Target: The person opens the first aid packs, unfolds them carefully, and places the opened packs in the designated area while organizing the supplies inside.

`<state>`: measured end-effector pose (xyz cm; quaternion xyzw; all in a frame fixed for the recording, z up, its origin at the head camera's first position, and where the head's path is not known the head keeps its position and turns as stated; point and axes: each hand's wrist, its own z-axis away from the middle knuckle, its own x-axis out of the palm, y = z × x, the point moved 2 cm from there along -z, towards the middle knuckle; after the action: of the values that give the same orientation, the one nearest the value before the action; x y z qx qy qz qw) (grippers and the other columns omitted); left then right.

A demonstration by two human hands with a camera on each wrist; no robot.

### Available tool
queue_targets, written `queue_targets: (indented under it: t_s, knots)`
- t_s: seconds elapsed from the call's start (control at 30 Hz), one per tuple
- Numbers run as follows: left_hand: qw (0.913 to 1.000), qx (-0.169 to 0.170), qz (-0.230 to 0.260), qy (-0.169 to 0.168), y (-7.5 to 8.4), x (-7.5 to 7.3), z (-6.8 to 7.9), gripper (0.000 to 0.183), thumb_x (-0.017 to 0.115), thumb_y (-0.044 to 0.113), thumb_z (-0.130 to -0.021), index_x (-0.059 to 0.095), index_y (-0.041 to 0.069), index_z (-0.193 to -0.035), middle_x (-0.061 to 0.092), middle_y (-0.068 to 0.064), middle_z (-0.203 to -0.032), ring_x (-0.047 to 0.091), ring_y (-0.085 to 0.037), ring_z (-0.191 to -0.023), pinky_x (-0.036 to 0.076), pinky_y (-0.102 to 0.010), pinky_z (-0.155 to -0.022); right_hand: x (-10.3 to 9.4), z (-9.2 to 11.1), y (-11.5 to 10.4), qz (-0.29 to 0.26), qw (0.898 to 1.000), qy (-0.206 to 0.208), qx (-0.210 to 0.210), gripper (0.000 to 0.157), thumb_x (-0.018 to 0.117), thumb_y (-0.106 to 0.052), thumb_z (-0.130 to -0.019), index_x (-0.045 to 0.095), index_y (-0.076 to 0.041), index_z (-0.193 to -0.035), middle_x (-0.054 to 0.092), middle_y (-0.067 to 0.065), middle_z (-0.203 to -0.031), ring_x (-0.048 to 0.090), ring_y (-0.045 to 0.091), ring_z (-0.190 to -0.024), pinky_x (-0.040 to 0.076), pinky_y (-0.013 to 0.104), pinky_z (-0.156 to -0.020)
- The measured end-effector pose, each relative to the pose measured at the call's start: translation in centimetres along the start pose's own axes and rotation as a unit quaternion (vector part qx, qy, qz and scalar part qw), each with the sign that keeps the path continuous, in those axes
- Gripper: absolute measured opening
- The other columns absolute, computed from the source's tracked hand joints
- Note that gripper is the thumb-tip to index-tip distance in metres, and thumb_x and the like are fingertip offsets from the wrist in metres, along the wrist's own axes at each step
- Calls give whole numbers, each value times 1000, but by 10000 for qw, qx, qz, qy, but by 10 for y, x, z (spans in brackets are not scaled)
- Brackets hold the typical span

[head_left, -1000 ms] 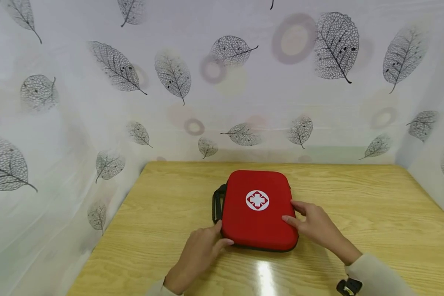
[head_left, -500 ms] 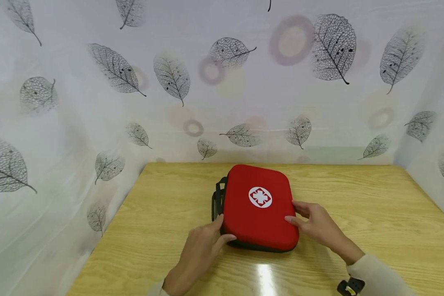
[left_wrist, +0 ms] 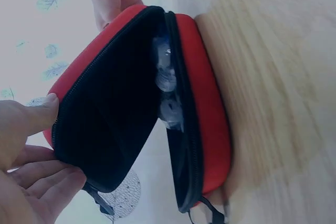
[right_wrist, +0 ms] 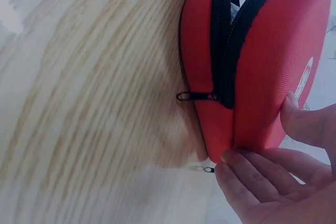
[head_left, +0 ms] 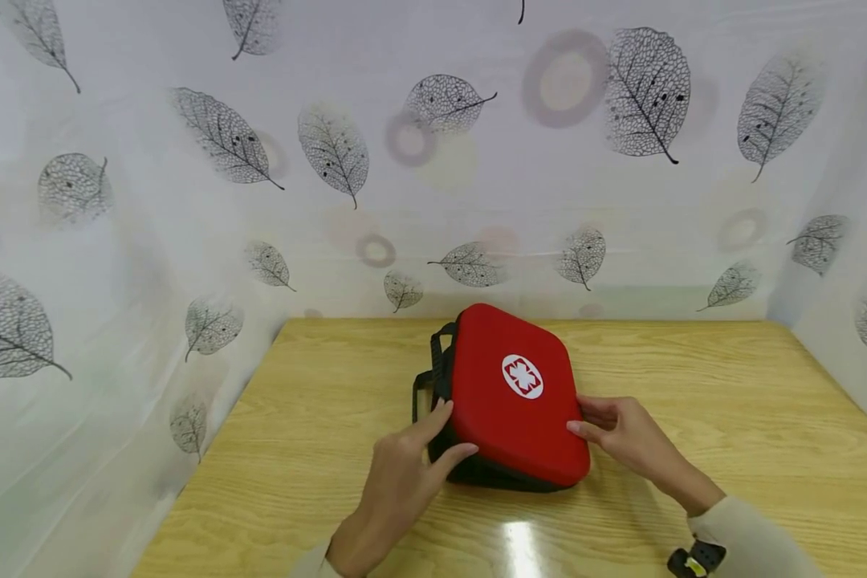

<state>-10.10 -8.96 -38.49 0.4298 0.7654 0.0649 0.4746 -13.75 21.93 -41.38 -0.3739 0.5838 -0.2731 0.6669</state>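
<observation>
A red first-aid case [head_left: 513, 425] with a white cross emblem rests partly open on the table, its lid raised on the left and tilted down to the right. My left hand [head_left: 397, 482] pinches the lid's left front edge, thumb outside and fingertips at the zipped rim. At the right side, my right hand [head_left: 636, 445] grips the case, thumb on the lid and fingers along the hinge side. In the left wrist view, clear plastic-wrapped items [left_wrist: 169, 80] show inside, against the dark lining [left_wrist: 105, 108]. A zip pull [right_wrist: 197, 96] hangs at the seam in the right wrist view.
The case stands near the middle of a light wooden table [head_left: 318, 377]. Black handle straps [head_left: 422, 389] stick out on its left. A leaf-patterned curtain [head_left: 376, 48] encloses the back and sides. A dark band with a device sits on the right sleeve [head_left: 751, 538].
The case's lid has risen on its left side, opening a gap over the base. My left hand has moved up and slightly right with it, while the right hand stays at the right side.
</observation>
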Motion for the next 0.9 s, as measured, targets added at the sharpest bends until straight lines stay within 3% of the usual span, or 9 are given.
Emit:
queue_targets:
  t_s: [0.03, 0.1, 0.17, 0.23, 0.43, 0.6, 0.77, 0.9]
  knots:
    - [10000, 11, 75, 32, 1, 0, -1, 60, 82, 32, -84, 66, 2, -133, 65, -14, -129, 69, -8, -74, 58, -25, -76, -1, 1, 0, 18, 10000, 7, 25, 62, 77, -20, -92, 54, 16, -136, 58, 31, -135, 66, 39, -113, 58, 36, -86]
    - [9998, 91, 174, 106, 4, 0, -4, 60, 83, 31, -85, 65, 2, -134, 64, -13, -131, 72, -11, -85, 59, -27, -79, -3, 2, -1, 97, 9999, 14, 42, 59, 77, -21, -91, 57, 15, -134, 61, 29, -131, 68, 37, -110, 58, 37, -85]
    - [9991, 227, 277, 214, 7, 0, -7, 60, 84, 28, -84, 64, 2, -135, 64, -12, -132, 70, -19, -106, 57, -27, -83, -6, 3, -1, 166, 9999, -4, 24, 57, 77, -23, -92, 59, 14, -132, 65, 27, -126, 70, 34, -105, 59, 36, -82]
    - [9979, 363, 442, 299, 10, 1, -10, 60, 84, 25, -84, 64, 2, -135, 64, -12, -133, 66, -21, -114, 56, -29, -88, -8, 4, -2, 241, 9997, -11, 9, 55, 77, -24, -91, 62, 13, -129, 69, 24, -120, 72, 30, -99, 60, 34, -79]
    - [9931, 584, 967, 318, 18, 5, -17, 61, 82, 20, -87, 59, -1, -139, 59, -14, -139, 60, -22, -125, 52, -31, -95, -17, 8, -7, 526, 9985, 50, -128, 47, 79, -24, -90, 68, 8, -122, 72, 20, -115, 73, 26, -90, 60, 30, -71]
    - [9912, 612, 1138, 286, 24, 9, -20, 62, 80, 20, -88, 56, 0, -142, 57, -13, -142, 57, -21, -128, 50, -30, -98, -26, 11, -23, 752, 9952, 466, -422, 42, 79, -24, -90, 71, 5, -119, 72, 20, -113, 73, 25, -86, 59, 29, -66]
    - [9884, 903, 1135, 451, 28, 13, -23, 66, 82, 15, -86, 54, -2, -143, 57, -15, -142, 60, -26, -126, 51, -33, -97, -30, 17, -50, 790, 9876, 900, -1018, 37, 79, -19, -90, 72, 1, -120, 73, 15, -109, 72, 15, -78, 57, 25, -63]
    - [9874, 777, 1348, 288, 33, 17, -25, 68, 80, 17, -88, 50, 1, -148, 52, -11, -148, 54, -22, -132, 49, -33, -100, -28, 24, -77, 808, 9771, 1255, -1520, 35, 81, -16, -87, 74, -4, -119, 73, 8, -104, 66, 8, -72, 57, 25, -61]
